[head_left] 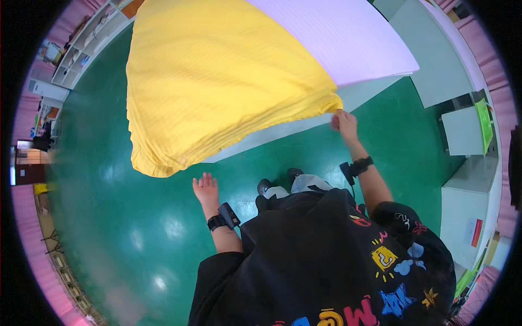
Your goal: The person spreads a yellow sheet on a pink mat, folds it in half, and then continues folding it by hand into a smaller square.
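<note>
A large yellow sheet (223, 81) with a finely ribbed weave and a creased near edge spreads over a raised pale surface ahead of me. My right hand (345, 124) is closed in a pinch on its near right corner. Just below the sheet's near left corner, my left hand (205, 189) is open, fingers up, apart from the cloth and holding nothing. Beside the yellow sheet, at the far right, lies a lilac ribbed cloth (348, 41), partly covered by it. Each wrist wears a black strap with a small device.
The white edge (272, 133) of the raised surface shows under the cloths. White cabinets (468, 204) line the right side, and a white shelf unit (89, 41) stands at the far left. Pink curtains (30, 239) hang around the room. The green floor (119, 217) is shiny.
</note>
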`<control>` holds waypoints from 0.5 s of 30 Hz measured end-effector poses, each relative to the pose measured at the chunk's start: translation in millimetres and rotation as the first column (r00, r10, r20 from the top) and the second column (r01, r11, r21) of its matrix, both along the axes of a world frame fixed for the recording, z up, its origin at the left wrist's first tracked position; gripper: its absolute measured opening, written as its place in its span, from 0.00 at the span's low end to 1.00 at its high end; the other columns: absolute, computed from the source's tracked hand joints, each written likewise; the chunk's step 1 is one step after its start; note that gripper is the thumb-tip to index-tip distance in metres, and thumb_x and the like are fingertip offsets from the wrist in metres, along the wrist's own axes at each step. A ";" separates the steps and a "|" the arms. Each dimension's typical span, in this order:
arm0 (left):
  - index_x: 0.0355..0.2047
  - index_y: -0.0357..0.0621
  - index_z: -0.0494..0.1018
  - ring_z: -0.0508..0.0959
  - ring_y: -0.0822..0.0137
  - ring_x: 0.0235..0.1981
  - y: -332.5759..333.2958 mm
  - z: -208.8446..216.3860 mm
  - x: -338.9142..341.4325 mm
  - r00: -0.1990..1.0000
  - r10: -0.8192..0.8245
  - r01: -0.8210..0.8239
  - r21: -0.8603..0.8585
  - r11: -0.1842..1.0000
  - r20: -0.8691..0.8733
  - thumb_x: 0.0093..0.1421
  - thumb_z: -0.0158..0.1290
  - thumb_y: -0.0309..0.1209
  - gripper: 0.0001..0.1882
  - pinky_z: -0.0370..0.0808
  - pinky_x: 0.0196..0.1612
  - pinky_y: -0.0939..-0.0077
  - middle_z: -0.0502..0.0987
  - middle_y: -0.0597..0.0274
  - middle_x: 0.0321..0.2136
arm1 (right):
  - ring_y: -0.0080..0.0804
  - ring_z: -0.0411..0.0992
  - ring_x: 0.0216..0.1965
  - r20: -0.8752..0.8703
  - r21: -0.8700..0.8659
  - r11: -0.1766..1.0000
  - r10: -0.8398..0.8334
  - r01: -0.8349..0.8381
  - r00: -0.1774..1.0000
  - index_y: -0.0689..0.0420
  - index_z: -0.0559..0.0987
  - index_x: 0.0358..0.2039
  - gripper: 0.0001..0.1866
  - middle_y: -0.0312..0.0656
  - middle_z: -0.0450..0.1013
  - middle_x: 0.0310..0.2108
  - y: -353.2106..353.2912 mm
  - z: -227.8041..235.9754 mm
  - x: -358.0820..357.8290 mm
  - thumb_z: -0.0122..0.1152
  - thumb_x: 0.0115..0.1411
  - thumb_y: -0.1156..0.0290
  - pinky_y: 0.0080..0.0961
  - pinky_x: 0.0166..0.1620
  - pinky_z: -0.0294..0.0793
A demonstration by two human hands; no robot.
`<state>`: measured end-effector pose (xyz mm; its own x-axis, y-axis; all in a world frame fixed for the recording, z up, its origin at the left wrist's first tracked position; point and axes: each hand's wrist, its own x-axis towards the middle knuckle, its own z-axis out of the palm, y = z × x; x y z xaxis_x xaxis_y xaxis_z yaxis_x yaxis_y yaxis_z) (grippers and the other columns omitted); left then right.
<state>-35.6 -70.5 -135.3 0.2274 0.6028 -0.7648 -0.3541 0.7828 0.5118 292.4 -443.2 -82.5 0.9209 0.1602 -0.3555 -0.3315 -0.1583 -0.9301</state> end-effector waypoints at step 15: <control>0.45 0.45 0.65 0.69 0.62 0.45 23.9 24.7 38.3 0.951 -0.055 -0.021 0.241 0.970 0.305 0.56 0.47 0.41 0.19 0.64 0.48 0.62 0.70 0.60 0.44 | 0.26 0.68 0.31 -0.059 0.985 0.150 0.749 -0.082 0.660 0.53 0.70 0.35 0.07 0.34 0.71 0.30 -17.9 -29.3 3.1 0.51 0.58 0.66 0.21 0.31 0.66</control>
